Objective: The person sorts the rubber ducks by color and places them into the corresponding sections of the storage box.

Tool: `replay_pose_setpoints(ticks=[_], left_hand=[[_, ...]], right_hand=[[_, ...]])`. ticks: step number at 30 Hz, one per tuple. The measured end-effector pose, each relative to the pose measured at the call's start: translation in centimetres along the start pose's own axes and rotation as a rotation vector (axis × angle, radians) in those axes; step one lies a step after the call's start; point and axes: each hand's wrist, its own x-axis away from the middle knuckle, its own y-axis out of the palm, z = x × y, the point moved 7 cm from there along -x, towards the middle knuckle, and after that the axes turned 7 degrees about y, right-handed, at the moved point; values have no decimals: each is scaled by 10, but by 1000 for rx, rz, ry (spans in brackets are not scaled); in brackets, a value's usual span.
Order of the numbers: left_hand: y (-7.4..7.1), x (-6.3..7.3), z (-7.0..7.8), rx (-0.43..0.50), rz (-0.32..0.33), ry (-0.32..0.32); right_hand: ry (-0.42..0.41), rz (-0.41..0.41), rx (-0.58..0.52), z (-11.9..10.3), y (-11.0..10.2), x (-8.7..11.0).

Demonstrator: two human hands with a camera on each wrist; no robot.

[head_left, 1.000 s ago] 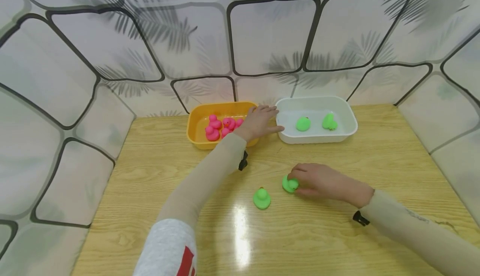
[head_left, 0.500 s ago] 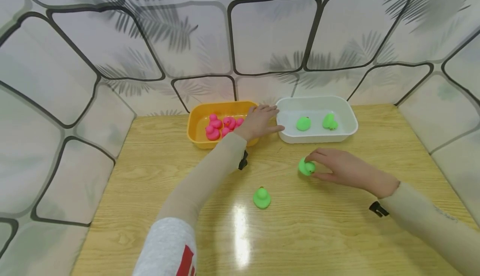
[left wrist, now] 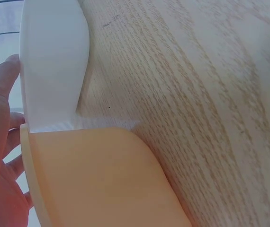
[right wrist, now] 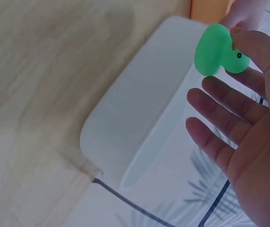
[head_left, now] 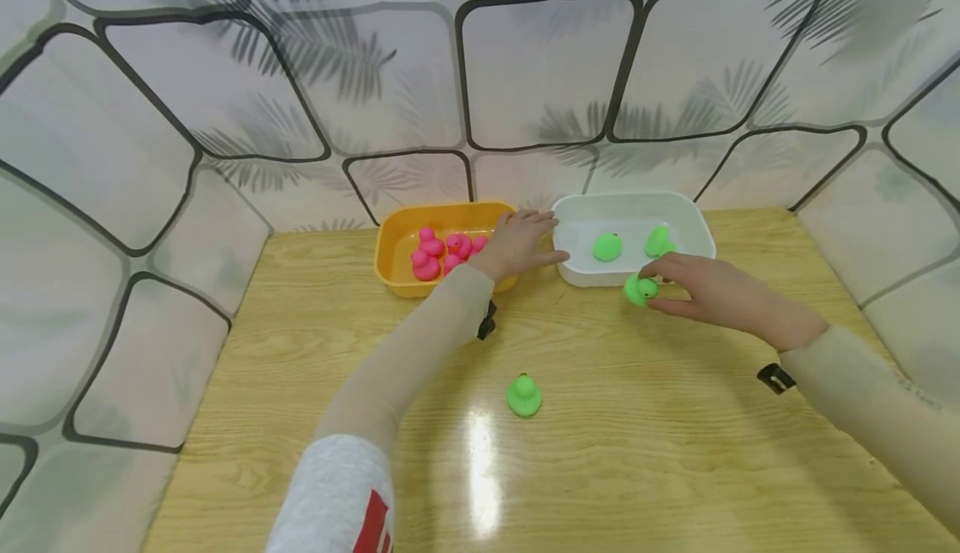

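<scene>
Between thumb and finger my right hand (head_left: 712, 294) pinches a green rubber duck (right wrist: 213, 49), held up at the front rim of the white tub (head_left: 637, 279). Two green ducks lie inside that tub; one green duck (head_left: 607, 247) shows its flat underside. My left hand (head_left: 521, 246) spans the gap between the tubs with fingers spread, resting over the right end of the yellow tub (head_left: 390, 273), its thumb at the white tub's rim. Several pink rubber ducks (head_left: 426, 266) sit in the yellow tub, partly hidden by this hand.
Another green duck (head_left: 523, 396) stands on the wooden table (head_left: 315, 328), in front of the tubs. Behind the tubs rises a wall covering (head_left: 547, 77) with a stone and leaf print, which also closes off both sides.
Lifted off the table, the green duck in my right hand has moved away from me and rightward to the white tub. My left hand stays where it was.
</scene>
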Motion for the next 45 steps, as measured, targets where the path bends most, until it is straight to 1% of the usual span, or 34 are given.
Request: replay_pose_setpoints(ticks=[8, 13, 19, 24, 30, 33, 37, 45], left_hand=[[2, -3, -1, 28, -9, -6], [3, -3, -3, 13, -15, -17], [2, -2, -2, 26, -5, -8], [1, -1, -2, 36, -6, -7], [0, 1, -2, 36, -10, 2], [0, 1, -1, 35, -5, 5], [0, 0, -1, 39, -4, 5], [1, -1, -3, 31, -19, 1]], right_hand=[[128, -56, -1, 30, -14, -18], [183, -105, -8, 50, -16, -35], [226, -170, -31, 68, -13, -51], [256, -197, -37, 76, -7, -60], [243, -224, -44, 77, -4, -63], [243, -221, -57, 75, -4, -62], [233, -204, -42, 71, -5, -59], [191, -141, -27, 40, -11, -51]])
